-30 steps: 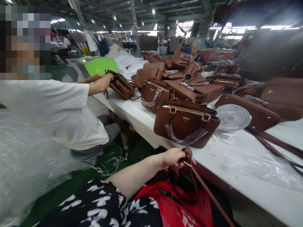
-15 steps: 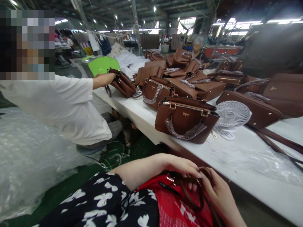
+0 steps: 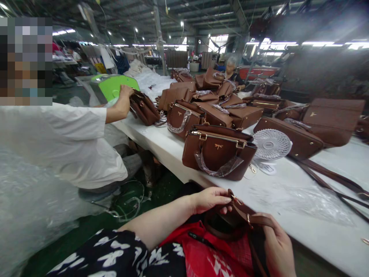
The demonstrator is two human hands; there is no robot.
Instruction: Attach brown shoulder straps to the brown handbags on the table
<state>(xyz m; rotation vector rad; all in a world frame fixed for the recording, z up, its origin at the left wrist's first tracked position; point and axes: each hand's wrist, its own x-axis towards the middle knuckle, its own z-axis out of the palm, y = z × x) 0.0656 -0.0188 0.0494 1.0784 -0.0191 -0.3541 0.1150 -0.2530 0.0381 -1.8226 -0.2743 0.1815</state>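
Observation:
A brown bag strap (image 3: 241, 209) with gold-coloured metal fittings stretches between my hands, above the red cloth on my lap. My left hand (image 3: 211, 200) pinches its end beside a metal fitting. At the lower right, my right hand (image 3: 278, 244) is closed around the strap near a second fitting, and part of the strap loops down below. Just beyond my hands, a brown handbag (image 3: 217, 154) stands upright on the white table (image 3: 276, 207), with plastic-wrapped handles and a gold dragonfly emblem.
A white fan (image 3: 272, 144) stands right of the handbag, near more brown handbags (image 3: 334, 119) and loose straps (image 3: 325, 173). Clear plastic (image 3: 311, 200) lies on the table. At left, a person in a white shirt (image 3: 86, 146) grips another bag (image 3: 144, 107). Bubble wrap (image 3: 34, 207) is piled left.
My hands have moved apart, spreading the strap between them, and its metal fittings now show. The co-worker's arm has shifted at the other bag. The camera view has turned slightly.

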